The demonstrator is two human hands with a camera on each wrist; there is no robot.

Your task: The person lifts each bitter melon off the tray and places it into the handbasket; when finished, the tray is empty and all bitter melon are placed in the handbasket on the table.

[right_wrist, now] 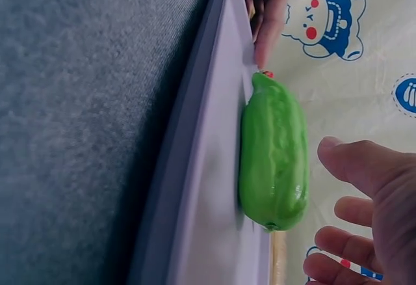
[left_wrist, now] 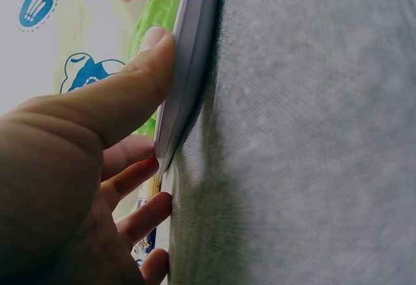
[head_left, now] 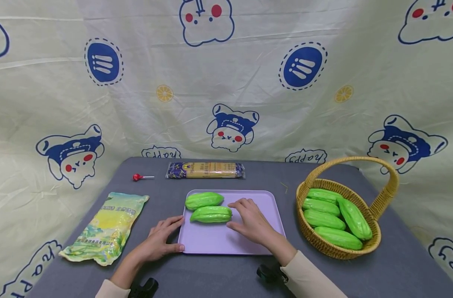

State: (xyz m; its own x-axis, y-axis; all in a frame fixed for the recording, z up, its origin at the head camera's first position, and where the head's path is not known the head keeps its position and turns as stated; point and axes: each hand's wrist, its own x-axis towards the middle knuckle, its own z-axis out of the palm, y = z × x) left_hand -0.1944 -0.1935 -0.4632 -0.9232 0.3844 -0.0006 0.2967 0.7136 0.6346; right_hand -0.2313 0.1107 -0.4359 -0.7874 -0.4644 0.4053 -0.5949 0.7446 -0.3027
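Observation:
A lilac tray (head_left: 248,244) lies on the table and bears two shiny green ribbed gourds, a back gourd (head_left: 204,200) and a front gourd (head_left: 211,214), side by side on its left half. My left hand (head_left: 163,238) touches the tray's left side, thumb near the front corner and fingers spread along the edge. Over the tray's right half hovers my right hand (head_left: 254,221), fingers loosely bent and holding nothing. The right wrist view shows a gap between that hand (right_wrist: 370,213) and the front gourd (right_wrist: 274,155).
On the right stands a wicker basket (head_left: 339,253) with a tall handle, holding several more gourds (head_left: 324,219). A yellow-green bag (head_left: 107,227) lies at left. Behind the tray are a long pack that looks like noodles (head_left: 207,170) and a red lollipop (head_left: 137,177).

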